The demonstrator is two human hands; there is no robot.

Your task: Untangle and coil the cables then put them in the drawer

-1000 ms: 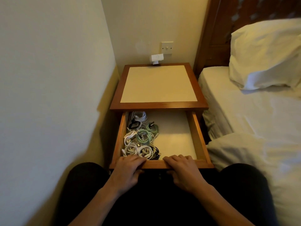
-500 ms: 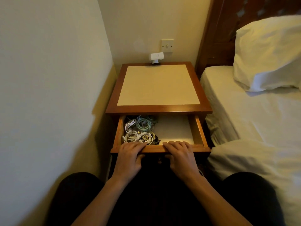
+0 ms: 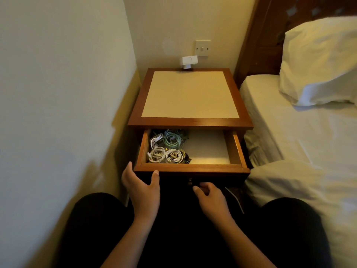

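Observation:
The wooden drawer of the nightstand stands partly pulled out. Several coiled cables, white, green and yellowish, lie in its left half; the right half shows bare lining. My left hand hovers just below the drawer's front left corner, fingers spread, thumb tip near the front edge, holding nothing. My right hand hangs lower, in front of the dark drawer face near the small knob, fingers loosely curled and empty.
A wall closes in on the left. A bed with white sheets and a pillow lies on the right. A white plug adapter sits under a wall switch. A thin white cable lies by my right knee.
The drawer slid inward from wide open to partly open. Both hands then came off its front edge and dropped back toward me.

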